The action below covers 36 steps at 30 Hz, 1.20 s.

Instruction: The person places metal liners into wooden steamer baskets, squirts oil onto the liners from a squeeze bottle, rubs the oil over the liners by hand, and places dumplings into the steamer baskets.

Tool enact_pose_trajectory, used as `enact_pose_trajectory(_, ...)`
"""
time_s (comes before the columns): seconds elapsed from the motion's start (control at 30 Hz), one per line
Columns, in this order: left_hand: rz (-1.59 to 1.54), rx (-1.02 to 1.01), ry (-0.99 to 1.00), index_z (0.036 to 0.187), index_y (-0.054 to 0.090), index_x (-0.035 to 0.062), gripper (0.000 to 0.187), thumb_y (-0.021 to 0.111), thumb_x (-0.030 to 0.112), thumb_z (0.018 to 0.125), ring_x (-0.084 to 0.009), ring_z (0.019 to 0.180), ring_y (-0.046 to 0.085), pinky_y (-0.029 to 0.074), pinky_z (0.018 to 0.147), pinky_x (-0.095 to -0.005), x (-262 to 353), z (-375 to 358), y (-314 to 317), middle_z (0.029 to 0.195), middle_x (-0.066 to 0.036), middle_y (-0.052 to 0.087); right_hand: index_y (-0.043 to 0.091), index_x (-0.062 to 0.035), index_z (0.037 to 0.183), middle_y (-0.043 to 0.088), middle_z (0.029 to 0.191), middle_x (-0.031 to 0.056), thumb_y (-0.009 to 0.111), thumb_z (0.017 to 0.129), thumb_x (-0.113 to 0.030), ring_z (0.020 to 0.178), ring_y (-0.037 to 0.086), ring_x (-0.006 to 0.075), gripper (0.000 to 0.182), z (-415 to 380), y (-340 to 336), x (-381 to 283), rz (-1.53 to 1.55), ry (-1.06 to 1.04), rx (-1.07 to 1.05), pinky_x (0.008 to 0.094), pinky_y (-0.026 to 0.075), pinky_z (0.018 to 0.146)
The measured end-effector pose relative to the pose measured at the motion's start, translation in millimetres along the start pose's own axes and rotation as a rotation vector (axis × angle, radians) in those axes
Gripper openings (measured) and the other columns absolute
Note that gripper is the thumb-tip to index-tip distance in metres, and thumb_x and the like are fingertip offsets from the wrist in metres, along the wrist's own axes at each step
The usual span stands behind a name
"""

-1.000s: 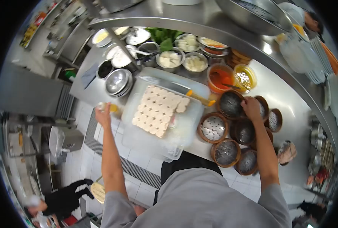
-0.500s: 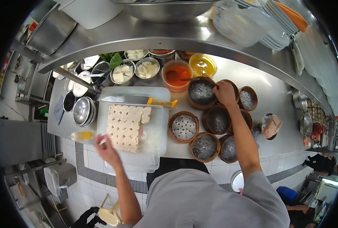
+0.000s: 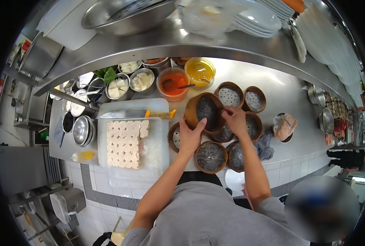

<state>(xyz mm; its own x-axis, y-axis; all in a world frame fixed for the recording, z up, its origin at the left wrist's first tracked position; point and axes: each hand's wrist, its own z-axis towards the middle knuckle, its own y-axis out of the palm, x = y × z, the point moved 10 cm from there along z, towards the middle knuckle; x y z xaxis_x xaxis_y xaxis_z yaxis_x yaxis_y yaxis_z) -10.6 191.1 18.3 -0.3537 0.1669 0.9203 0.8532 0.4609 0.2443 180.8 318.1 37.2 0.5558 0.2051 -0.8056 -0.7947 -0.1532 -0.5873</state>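
Rn, pale pieces (image 3: 123,143) sit in neat rows on the cutting board (image 3: 154,143), w/ a shorter row at top R; cutting looks done, or nearly. Knife (image 3: 123,114) is lying down behind them, w/ nobody holding it. Perforated liners (image 3: 229,97) are in several of the other baskets (image 3: 211,171), so lining seems well along; can't confirm for every one. The held basket (image 3: 192,110) is up off the counter (image 3: 301,131), tilted, above its neighbors & not set down.

Grip: L hand (image 3: 190,137) has it, fingers round the L wall, thumb up front near the rim, opened approx. to the wall's curve. R hand (image 3: 236,123) is half-curled, fingertips at the R side, seemingly pinching the edge; exact contact's hard to tell. Neither hand's clenched.
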Motion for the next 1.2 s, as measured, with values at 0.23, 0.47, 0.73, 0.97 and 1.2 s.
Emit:
enact_pose_trajectory(0.23, 0.983, -0.190, 0.819, 0.148, 0.044, 0.0024, 0.096, 0.089, 0.041, 0.072, -0.0399, 0.106, 0.055, 0.042, 0.099, -0.0470, 59.9, -27.6, 54.8, 0.118, -0.021, 0.059, 0.052, -0.0079, 0.144, 0.057, 0.144, 0.0130, 0.041, 0.104, -0.064, 0.134, 0.053, 0.0324, 0.070, -59.3, 95.1, -12.9, 1.835, 0.713, -0.132, 0.0501, 0.038, 0.117)
enact_pose_trajectory(0.47, 0.699, -0.085, 0.584, 0.148, 0.044, 0.0002, 0.084, 0.088, 0.022, 0.079, -0.0292, 0.124, 0.058, 0.045, 0.107, -0.0391, 65.1, -4.9, 6.9, 0.136, -0.017, 0.058, 0.056, -0.0063, 0.138, 0.062, 0.138, 0.0176, 0.050, 0.099, -0.059, 0.125, 0.060, 0.0360, 0.066, -66.7, 100.1, -25.0, 1.951, 0.667, -0.194, 0.0569, 0.043, 0.111)
enact_pose_trajectory(0.73, 0.183, 0.054, 0.346, 0.146, 0.043, -0.0058, 0.071, 0.079, 0.019, 0.091, -0.0199, 0.118, 0.060, 0.047, 0.104, -0.0331, 37.3, 17.5, -33.7, 0.133, -0.015, 0.060, 0.057, -0.0009, 0.133, 0.064, 0.132, 0.0193, 0.052, 0.097, -0.031, 0.120, 0.062, 0.0390, 0.047, -85.7, 78.8, 6.8, 1.717, 0.774, -0.180, 0.0643, 0.050, 0.100)
enact_pose_trajectory(0.97, 0.194, 0.123, 0.371, 0.140, 0.048, -0.0066, 0.066, 0.080, 0.021, 0.090, -0.0180, 0.113, 0.060, 0.048, 0.100, -0.0311, 40.8, 6.6, -32.5, 0.126, -0.013, 0.062, 0.057, 0.0031, 0.125, 0.067, 0.121, 0.0172, 0.060, 0.092, -0.001, 0.110, 0.068, 0.0307, 0.033, -69.3, 66.1, 19.8, 1.328, 0.638, -0.183, 0.0485, 0.057, 0.095)
enact_pose_trajectory(1.2, -0.059, 0.267, 0.146, 0.136, 0.054, -0.0046, 0.054, 0.073, 0.026, 0.096, -0.0154, 0.114, 0.059, 0.048, 0.096, -0.0285, 34.3, -5.6, -110.7, 0.123, -0.010, 0.064, 0.054, 0.0019, 0.134, 0.066, 0.125, 0.0168, 0.062, 0.097, -0.002, 0.112, 0.067, 0.0317, 0.039, -80.8, 26.2, -41.8, 1.381, 0.525, -0.110, 0.0508, 0.056, 0.098)
